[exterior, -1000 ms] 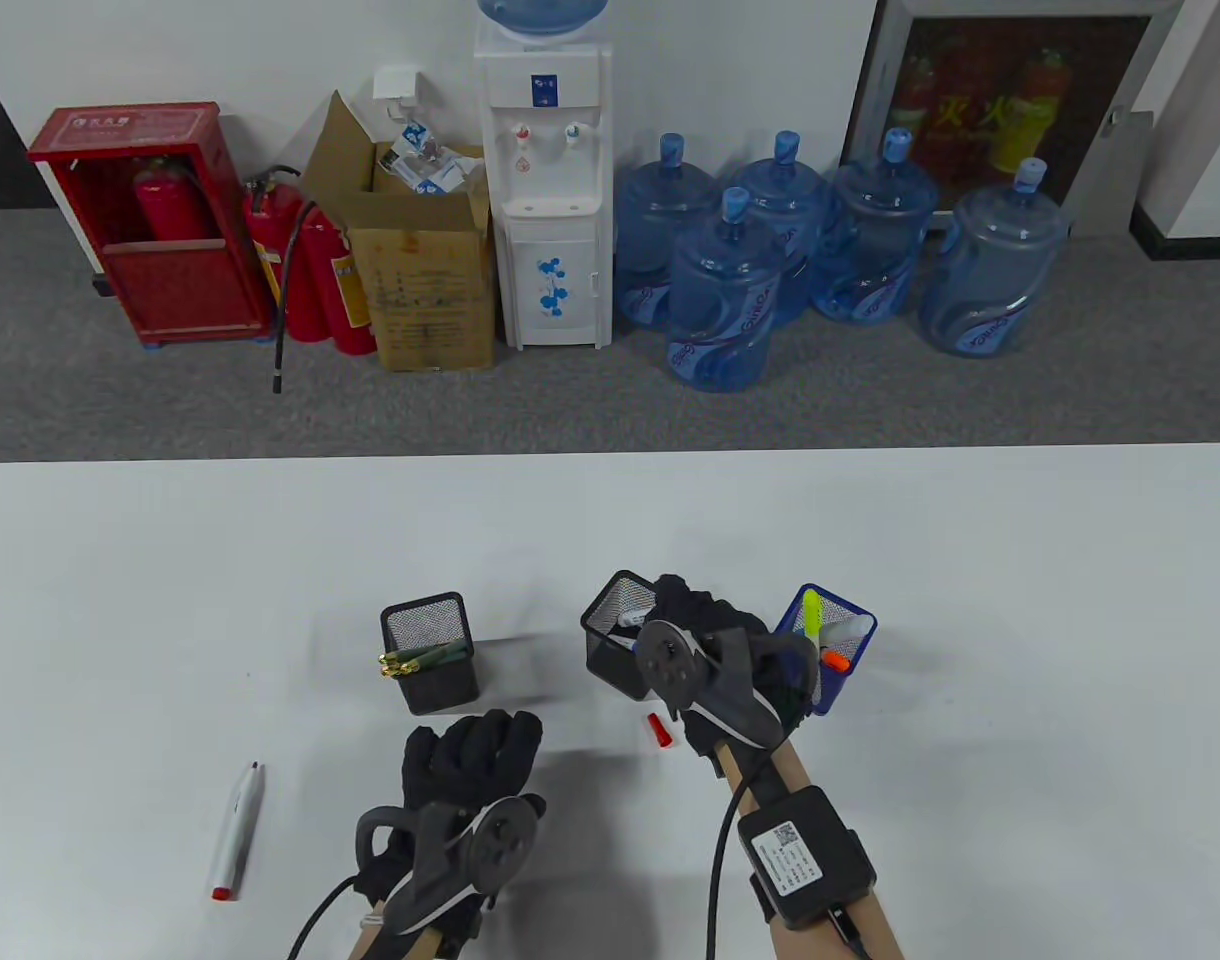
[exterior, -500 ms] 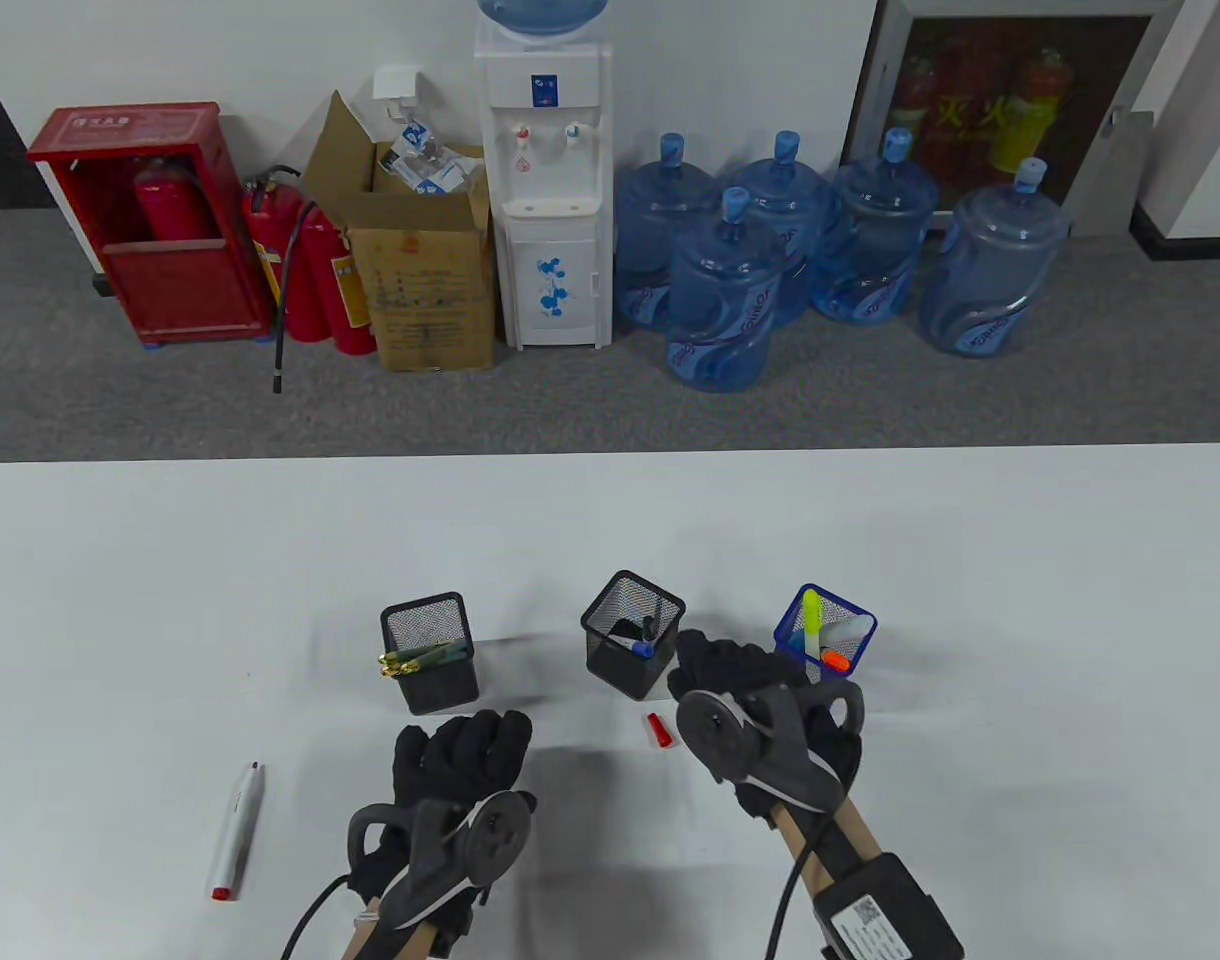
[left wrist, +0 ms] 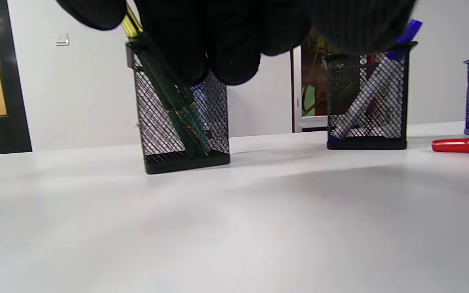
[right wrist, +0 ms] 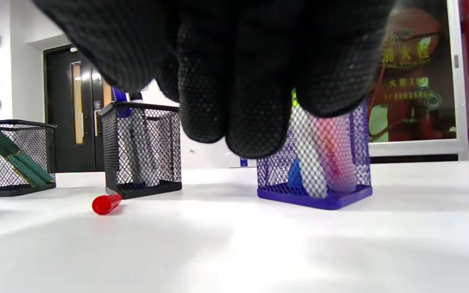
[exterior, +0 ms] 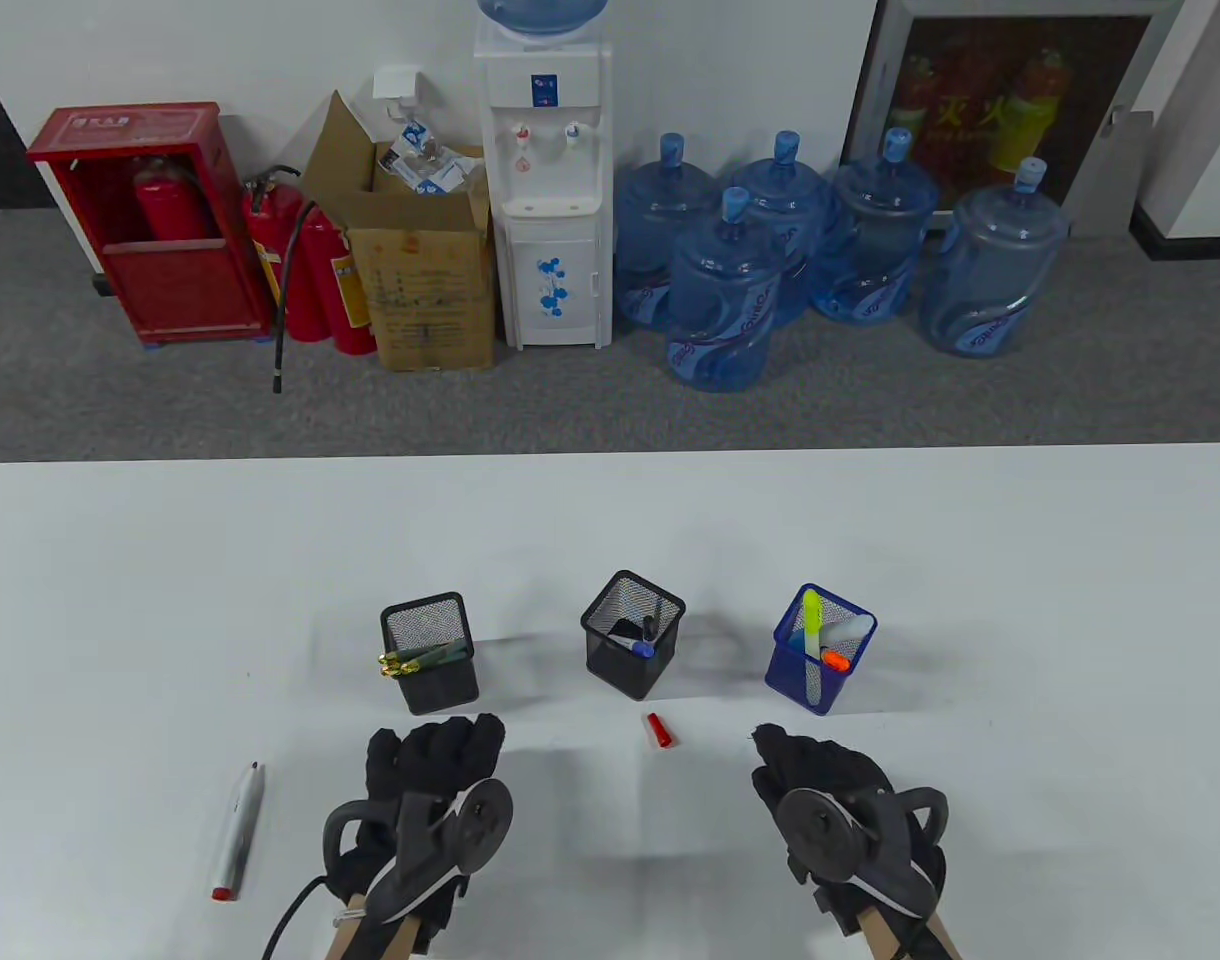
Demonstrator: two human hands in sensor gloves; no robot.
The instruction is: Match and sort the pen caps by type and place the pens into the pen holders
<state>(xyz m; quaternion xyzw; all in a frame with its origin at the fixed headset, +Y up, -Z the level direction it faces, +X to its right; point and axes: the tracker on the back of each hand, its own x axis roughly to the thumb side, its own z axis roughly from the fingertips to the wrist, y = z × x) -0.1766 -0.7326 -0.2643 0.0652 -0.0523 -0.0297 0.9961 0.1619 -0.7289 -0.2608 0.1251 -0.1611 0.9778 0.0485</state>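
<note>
Both gloved hands hover over the near part of the white table, well apart from each other and holding nothing. The left hand sits just near of the left black mesh holder, its fingers loosely curled and hanging free above the tabletop. The right hand is near of the blue mesh holder, fingers likewise relaxed and clear of the surface. Three holders stand in a row: the left one carries green pens leaning to its left side, the middle black holder has a marker with a blue cap, and the blue one on the right contains highlighters. A loose red cap lies on the table between the hands, just near of the middle holder. Far to the left, a white pen with a red end lies flat on the table, apart from everything else.
</note>
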